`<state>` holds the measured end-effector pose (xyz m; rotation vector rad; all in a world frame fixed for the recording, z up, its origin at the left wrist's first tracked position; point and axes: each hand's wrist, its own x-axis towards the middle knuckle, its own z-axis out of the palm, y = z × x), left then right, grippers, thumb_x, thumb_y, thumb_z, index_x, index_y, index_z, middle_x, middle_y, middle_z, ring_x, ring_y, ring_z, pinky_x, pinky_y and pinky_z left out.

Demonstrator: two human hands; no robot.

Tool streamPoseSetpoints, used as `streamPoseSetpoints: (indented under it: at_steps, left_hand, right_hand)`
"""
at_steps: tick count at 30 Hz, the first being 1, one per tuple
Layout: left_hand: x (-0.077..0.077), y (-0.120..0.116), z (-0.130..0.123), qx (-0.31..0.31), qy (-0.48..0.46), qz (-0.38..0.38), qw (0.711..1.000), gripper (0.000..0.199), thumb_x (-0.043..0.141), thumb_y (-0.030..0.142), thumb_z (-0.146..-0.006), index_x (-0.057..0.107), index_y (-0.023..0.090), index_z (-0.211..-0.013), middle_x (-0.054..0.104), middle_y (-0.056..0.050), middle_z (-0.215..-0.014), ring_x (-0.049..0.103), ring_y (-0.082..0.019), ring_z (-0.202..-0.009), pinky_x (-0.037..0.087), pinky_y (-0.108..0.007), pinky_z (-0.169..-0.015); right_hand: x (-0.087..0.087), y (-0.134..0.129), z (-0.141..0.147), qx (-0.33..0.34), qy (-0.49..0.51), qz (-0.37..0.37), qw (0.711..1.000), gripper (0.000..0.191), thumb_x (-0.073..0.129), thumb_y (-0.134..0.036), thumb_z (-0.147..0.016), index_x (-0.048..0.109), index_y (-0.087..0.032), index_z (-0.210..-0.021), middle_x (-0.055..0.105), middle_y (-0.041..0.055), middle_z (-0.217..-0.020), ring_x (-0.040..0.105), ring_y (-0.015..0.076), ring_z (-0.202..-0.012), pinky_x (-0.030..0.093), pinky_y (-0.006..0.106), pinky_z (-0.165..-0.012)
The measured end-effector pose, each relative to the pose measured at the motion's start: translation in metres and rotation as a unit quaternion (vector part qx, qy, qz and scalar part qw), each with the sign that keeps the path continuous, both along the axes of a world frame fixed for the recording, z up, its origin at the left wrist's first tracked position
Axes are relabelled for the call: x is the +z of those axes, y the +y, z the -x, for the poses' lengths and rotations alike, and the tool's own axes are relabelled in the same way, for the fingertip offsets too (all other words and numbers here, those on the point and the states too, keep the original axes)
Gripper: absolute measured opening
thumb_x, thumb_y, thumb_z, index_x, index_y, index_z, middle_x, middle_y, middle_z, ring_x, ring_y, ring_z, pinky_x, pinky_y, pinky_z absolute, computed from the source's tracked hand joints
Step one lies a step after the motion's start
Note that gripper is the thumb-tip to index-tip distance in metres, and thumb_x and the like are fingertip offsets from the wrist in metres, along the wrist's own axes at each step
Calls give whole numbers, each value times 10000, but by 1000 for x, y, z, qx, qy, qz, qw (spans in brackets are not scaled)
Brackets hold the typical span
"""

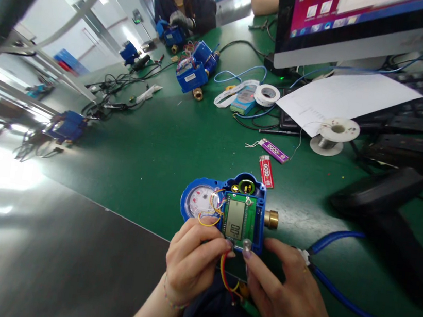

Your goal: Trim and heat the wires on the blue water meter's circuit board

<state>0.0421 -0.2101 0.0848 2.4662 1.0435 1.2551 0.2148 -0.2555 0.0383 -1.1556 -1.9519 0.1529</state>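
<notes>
A blue water meter (261,222) lies at the table's front edge with its housing uncovered. Inside it sits a green circuit board (251,216) with a grey display (235,216), and a round dial (202,202) is on its left. My left hand (194,255) is closed in a pinch at the board's lower left; what the fingertips hold is hidden. Red and yellow wires (223,272) hang below them. My right hand (287,293) grips the meter's lower right side, one fingertip against a small clear round piece (247,245). A brass fitting (271,219) sticks out above that hand.
Blue-handled pliers (345,295) and a black handheld scanner (382,222) lie at right. Beyond the meter are a red strip (266,171), a purple strip (274,150), a solder spool (333,135) and a tape roll (267,95). Another person (185,4) sits at the far side.
</notes>
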Motion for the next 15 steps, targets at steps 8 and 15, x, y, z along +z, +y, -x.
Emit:
streamPoseSetpoints:
  at_steps: [8, 15]
  left_hand:
    - [5, 4, -4, 10, 4, 20, 1000, 169, 617, -28, -750, 621, 105, -855, 577, -36, -780, 529, -115, -762, 461, -254, -656]
    - [8, 3, -1, 12, 10, -4, 1000, 220, 623, -41, -730, 630, 112, -887, 591, -44, -791, 565, -127, -744, 495, -251, -612]
  right_hand:
    - [5, 2, -4, 12, -8, 4, 1000, 334, 452, -43, -899, 488, -135, -1217, 463, 187, -1130, 492, 284, -1024, 527, 469, -721]
    - [21, -1, -29, 12, -7, -16, 1000, 334, 425, -36, -880, 509, -144, -1184, 460, 148, -1141, 500, 239, -1033, 534, 424, -781]
